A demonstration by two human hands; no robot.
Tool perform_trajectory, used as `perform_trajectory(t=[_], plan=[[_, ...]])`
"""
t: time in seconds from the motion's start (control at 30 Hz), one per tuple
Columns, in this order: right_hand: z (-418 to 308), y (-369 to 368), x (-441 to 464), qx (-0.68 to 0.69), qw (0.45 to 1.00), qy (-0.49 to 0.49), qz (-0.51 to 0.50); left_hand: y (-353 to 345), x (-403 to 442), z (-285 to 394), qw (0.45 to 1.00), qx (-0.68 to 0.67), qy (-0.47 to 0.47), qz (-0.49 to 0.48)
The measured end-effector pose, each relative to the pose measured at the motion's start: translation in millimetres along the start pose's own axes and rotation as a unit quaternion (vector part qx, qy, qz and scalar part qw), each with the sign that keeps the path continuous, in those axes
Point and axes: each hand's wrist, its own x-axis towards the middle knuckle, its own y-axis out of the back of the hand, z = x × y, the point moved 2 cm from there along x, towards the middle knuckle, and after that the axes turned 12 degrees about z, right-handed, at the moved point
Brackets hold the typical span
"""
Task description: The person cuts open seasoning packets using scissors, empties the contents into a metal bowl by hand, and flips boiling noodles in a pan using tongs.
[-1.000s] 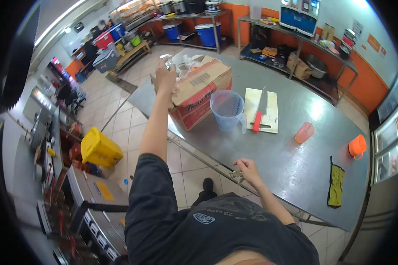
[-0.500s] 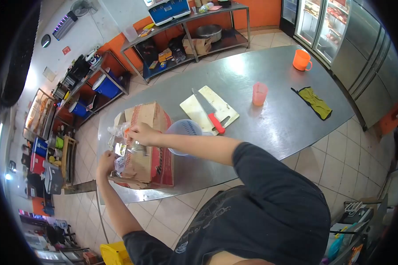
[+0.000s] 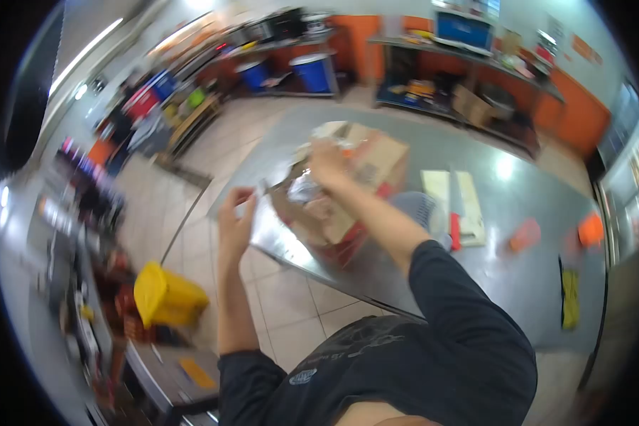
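Note:
A torn-open cardboard box (image 3: 383, 160) stands on the steel table, with crumpled clear plastic (image 3: 303, 186) showing in its opening. Over that opening is my right hand (image 3: 326, 163), its fingers closed and blurred. A small orange bit (image 3: 347, 153) shows beside them; what the fingers grip is unclear. My left hand (image 3: 238, 219) is off the box's left side, thumb and fingers apart, with nothing visible in it. Right of the box sits a bluish see-through plastic container (image 3: 413, 207), partly hidden by my right forearm.
On the steel table (image 3: 376, 280) lie a white cutting board (image 3: 471, 206) with a red-handled knife (image 3: 455, 231), a pink cup (image 3: 525, 234), an orange mug (image 3: 590, 229) and a yellow-green cloth (image 3: 569, 298). A yellow bin (image 3: 167, 295) stands on the floor at left.
The view has swung left, so the table appears further right and blurred. My left hand has come away from the box and opened. My right hand stays at the box's opening.

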Motion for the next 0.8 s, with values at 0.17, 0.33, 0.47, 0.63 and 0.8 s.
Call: perform_trajectory(t=[0.17, 0.33, 0.47, 0.63, 0.8], plan=[[2, 70, 0, 0.075, 0.996, 0.039, 0.036, 16, -63, 14, 0.994, -0.017, 0.098, 0.044], [9, 156, -99, 0.361, 0.927, 0.081, -0.055, -6, -177, 45, 0.948, -0.106, 0.263, 0.141], [23, 184, -244, 0.366, 0.883, 0.128, -0.265, -33, -286, 47, 0.914, -0.016, 0.405, 0.023], [11, 169, -398, 0.561, 0.364, -0.52, -0.531, -99, -385, 125, 0.955, 0.241, 0.102, 0.138], [-14, 224, -414, 0.571, 0.651, -0.127, -0.483, -98, -463, 117, 0.729, -0.375, 0.506, 0.267]])
